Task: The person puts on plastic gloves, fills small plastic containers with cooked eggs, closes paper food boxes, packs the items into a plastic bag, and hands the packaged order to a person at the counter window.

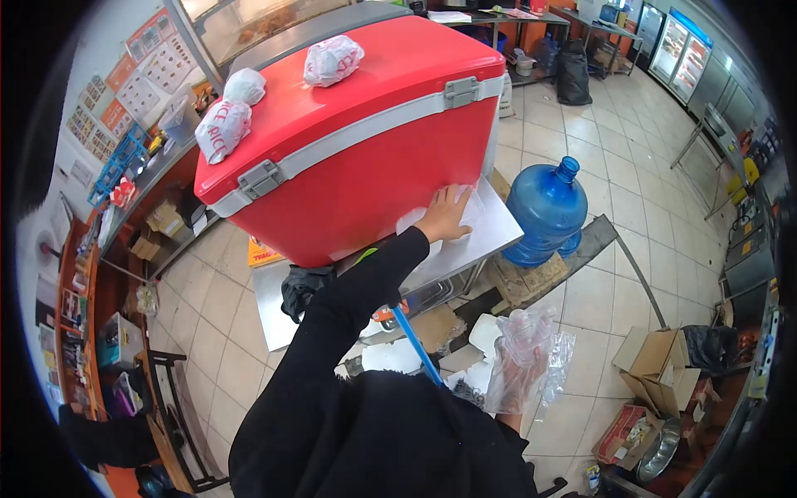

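My left hand [446,216] reaches forward over the metal table [494,220], just in front of the red cooler box [365,183]. Its fingers are spread over some clear plastic pieces [469,203] that look like cups or lids; I cannot make out their exact shape. Lower right, my right hand [521,353] shows through a crinkled clear plastic bag [508,390], its fingers wrapped around it. Clear round plastic shapes show at the bag's top. On the cooler's shut lid sit several white wrapped bundles, one of them a bundle with red lettering [334,61].
A blue water jug [546,212] stands right of the table. A black plastic bag [303,290] lies at the table's left end. Open cardboard boxes [656,365] and a metal bowl [660,448] are at lower right. Shelves line the left wall.
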A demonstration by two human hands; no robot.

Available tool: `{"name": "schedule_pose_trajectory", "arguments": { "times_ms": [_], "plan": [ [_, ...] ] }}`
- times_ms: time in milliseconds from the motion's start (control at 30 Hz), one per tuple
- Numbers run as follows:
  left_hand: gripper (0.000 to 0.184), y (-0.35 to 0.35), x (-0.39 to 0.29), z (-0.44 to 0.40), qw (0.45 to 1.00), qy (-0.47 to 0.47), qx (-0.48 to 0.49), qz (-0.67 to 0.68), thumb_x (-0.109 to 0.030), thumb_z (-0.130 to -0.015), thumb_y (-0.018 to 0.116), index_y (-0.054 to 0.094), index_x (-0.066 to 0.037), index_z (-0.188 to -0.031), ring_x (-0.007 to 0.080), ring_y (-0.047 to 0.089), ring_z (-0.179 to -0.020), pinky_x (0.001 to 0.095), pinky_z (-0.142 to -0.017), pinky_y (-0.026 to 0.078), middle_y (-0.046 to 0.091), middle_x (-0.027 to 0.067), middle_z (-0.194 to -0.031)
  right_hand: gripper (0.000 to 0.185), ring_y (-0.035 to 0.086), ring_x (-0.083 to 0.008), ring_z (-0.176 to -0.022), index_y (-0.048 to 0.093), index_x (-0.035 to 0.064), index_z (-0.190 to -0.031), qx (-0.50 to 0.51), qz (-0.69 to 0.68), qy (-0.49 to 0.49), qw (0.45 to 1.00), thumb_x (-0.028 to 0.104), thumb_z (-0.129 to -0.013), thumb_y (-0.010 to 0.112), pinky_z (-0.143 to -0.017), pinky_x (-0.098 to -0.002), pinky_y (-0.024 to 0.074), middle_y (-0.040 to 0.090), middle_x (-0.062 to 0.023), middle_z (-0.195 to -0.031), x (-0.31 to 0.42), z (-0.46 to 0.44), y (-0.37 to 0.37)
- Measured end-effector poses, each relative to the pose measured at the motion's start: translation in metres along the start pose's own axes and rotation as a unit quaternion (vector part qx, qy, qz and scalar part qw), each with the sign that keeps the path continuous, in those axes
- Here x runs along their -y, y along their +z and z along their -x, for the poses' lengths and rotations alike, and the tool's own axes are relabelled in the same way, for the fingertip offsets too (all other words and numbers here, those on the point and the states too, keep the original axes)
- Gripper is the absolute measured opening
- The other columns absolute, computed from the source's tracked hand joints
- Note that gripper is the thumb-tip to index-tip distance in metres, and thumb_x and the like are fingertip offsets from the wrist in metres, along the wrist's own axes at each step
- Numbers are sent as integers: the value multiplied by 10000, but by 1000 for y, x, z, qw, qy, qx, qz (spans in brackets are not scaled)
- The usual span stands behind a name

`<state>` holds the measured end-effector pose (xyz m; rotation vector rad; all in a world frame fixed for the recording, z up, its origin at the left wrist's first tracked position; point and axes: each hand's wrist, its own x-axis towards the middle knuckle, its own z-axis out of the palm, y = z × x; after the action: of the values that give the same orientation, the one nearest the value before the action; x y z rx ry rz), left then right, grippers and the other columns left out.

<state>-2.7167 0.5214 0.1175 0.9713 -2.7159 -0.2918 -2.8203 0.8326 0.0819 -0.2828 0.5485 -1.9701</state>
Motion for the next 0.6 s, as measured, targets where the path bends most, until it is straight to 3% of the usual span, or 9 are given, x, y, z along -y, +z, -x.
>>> {"name": "schedule_pose_trajectory", "arguments": {
  "times_ms": [100, 167, 300, 367, 433, 500, 533, 600],
  "plan": [
    [882, 20, 7, -2, 999, 5, -3, -51, -433, -656, 648, 230, -29, -1319, 418, 277, -1186, 479, -991, 223, 294, 278, -1259, 811, 434, -320, -1091, 191, 186, -1362, -73, -20, -23, 997, 325, -687, 620, -746, -411, 474, 407, -167, -1211, 2, 2, 4],
    [885, 27, 11, 0, 997, 13, -22, -67, -468, -659, 635, 238, -31, -1319, 403, 276, -1194, 474, -997, 212, 301, 269, -1270, 804, 431, -325, -1095, 188, 186, -1363, -100, -6, -34, 994, 330, -695, 613, -752, -414, 471, 404, -169, -1213, 1, 5, -3],
    [848, -1, -2, 18, 993, 30, -99, -53, -482, -677, 621, 275, -29, -1305, 402, 301, -1172, 475, -992, 216, 322, 253, -1260, 668, 356, -277, -1187, 232, 186, -1354, -40, 8, -18, 999, 334, -773, 524, -816, -384, 394, 343, -138, -1316, 3, 8, -19],
    [809, -21, -10, 36, 992, 6, -113, -49, -462, -681, 629, 309, -33, -1288, 405, 326, -1148, 484, -975, 238, 339, 247, -1243, 663, 356, -282, -1187, 237, 167, -1350, -38, 232, -29, 972, 334, -774, 521, -825, -397, 395, 342, -135, -1315, -1, 7, -36],
    [771, -34, -8, 61, 993, -46, -86, -61, -436, -676, 649, 346, -46, -1268, 399, 355, -1124, 493, -950, 274, 352, 242, -1228, 710, 382, -304, -1156, 216, 173, -1354, -57, 217, -28, 974, 331, -752, 556, -813, -410, 423, 355, -151, -1287, -3, 7, -33],
    [744, -41, 0, 82, 992, -126, -20, -19, -412, -667, 666, 372, -54, -1249, 402, 382, -1093, 493, -919, 312, 363, 236, -1211, 817, 434, -343, -1092, 168, 203, -1367, -92, -37, -16, 995, 327, -705, 630, -782, -422, 476, 382, -186, -1231, 3, 4, -10],
    [731, -44, 4, 88, 986, -167, 13, 2, -400, -662, 675, 385, -57, -1239, 404, 395, -1078, 494, -904, 331, 369, 233, -1203, 816, 436, -342, -1090, 167, 208, -1368, -88, -42, -12, 995, 324, -705, 629, -778, -419, 477, 383, -187, -1232, 1, 4, -12],
    [770, -41, 18, 93, 986, -159, -3, 49, -399, -633, 690, 378, -34, -1236, 404, 411, -1044, 477, -869, 364, 386, 231, -1163, 815, 439, -341, -1085, 164, 218, -1369, -78, -49, -3, 996, 317, -706, 628, -771, -415, 479, 387, -189, -1232, -2, 0, -21]
  ]
}}
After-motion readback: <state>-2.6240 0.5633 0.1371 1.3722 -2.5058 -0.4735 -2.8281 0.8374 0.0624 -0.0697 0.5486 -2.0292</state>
